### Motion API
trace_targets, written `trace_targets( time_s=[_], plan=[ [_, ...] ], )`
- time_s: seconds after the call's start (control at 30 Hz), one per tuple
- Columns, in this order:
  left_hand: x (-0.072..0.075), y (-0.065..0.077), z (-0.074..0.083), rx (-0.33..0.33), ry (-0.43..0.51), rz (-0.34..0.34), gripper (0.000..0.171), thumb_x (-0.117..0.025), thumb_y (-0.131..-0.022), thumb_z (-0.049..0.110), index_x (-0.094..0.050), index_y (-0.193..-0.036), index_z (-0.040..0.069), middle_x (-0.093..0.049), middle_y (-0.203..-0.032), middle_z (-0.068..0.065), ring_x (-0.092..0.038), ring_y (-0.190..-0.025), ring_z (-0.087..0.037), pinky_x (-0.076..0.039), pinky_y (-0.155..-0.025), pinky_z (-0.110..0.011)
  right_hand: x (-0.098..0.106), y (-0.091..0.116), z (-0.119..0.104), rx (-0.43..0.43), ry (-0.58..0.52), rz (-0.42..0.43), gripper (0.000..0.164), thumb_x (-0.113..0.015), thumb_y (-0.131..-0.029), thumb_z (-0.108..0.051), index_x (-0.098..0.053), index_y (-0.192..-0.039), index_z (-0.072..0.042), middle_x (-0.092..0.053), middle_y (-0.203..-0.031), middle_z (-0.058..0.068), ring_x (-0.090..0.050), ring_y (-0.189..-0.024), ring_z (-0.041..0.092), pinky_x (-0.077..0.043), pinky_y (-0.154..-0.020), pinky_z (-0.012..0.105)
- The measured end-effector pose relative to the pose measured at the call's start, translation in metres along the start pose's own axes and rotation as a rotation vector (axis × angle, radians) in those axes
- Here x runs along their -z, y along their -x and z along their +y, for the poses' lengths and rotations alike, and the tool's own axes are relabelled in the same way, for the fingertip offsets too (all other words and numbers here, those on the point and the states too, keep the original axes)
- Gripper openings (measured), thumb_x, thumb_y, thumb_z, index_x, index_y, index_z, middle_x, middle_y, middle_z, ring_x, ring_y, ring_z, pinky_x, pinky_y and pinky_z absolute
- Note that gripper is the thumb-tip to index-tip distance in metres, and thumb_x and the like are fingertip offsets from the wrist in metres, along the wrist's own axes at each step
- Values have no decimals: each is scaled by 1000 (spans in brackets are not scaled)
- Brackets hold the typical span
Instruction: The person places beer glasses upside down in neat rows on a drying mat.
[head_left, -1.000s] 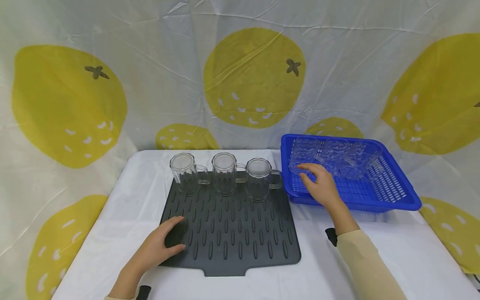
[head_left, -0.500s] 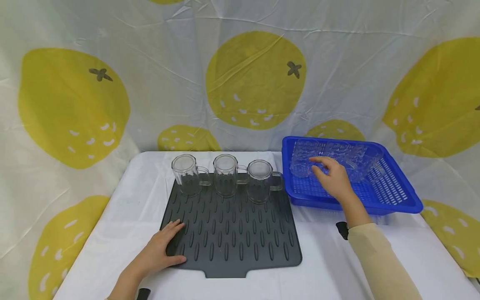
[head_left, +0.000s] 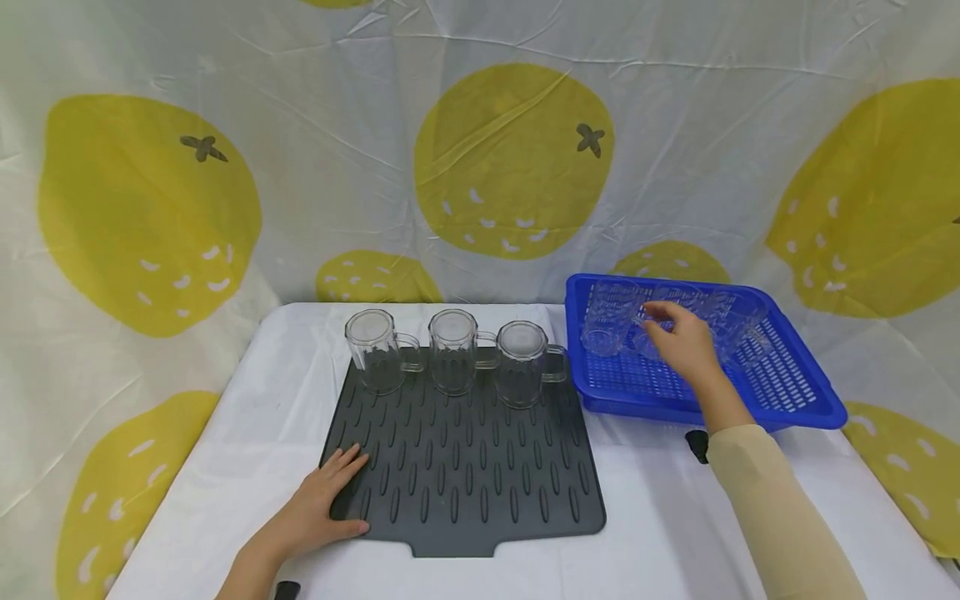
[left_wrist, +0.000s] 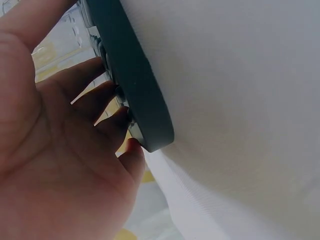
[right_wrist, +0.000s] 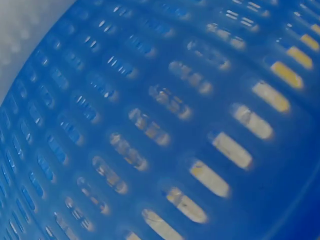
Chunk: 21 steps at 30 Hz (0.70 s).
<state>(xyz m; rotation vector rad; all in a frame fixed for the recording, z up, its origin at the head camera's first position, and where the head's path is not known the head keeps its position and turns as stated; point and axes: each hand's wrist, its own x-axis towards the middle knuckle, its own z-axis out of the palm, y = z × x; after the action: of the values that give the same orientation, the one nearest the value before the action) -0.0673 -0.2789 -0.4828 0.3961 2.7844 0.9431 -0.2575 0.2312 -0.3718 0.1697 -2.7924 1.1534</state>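
My left hand (head_left: 311, 504) rests on the near left part of a dark grey drying mat (head_left: 465, 467), fingers spread. In the left wrist view, fingertips (left_wrist: 120, 125) touch the mat's edge (left_wrist: 140, 95). My right hand (head_left: 686, 342) reaches over a blue plastic basket (head_left: 652, 396), its thumb and index finger apart and slightly bent, beside clear glass mugs in the basket. The nearest glass mug (head_left: 602, 337) lies just left of the fingertips; other mugs are partly hidden by the hand. The right wrist view shows only the slotted basket wall (right_wrist: 150, 125).
Three clear glass mugs stand upside down in a row along the mat's back edge: a left mug (head_left: 378, 358), a middle mug (head_left: 452, 358) and a right mug (head_left: 520, 367). Their handles point right. A white cloth (head_left: 262, 400) covers the table, with a lemon-print curtain (head_left: 360, 167) behind.
My right hand has moved rightward over the basket, from the leftmost mug there. The left hand has come down flatter on the mat. The mugs on the mat stay in place.
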Motion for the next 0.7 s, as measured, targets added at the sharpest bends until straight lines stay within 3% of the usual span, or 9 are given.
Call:
trace_targets(
  time_s=[0.23,0.7],
  plan=[
    [1,-1,1,14,4,-10,95,-81,-75,48,-41,-148,4,-28,-156,-20,-16,-142,-49,-17,-105,-71,0,-12,8,-20,10,-1,43,-46,-103,-18,-46,-139,7,-49,-133,31,-43,-123,49,-41,-92,61],
    [0,-1,2,24,21,-4,94,-83,-73,45,-42,-147,4,-28,-156,-20,-16,-142,-49,-16,-106,-70,-4,-24,19,-96,42,-171,51,-43,-105,-24,-38,-143,9,-43,-136,34,-41,-125,49,-39,-96,60]
  ],
)
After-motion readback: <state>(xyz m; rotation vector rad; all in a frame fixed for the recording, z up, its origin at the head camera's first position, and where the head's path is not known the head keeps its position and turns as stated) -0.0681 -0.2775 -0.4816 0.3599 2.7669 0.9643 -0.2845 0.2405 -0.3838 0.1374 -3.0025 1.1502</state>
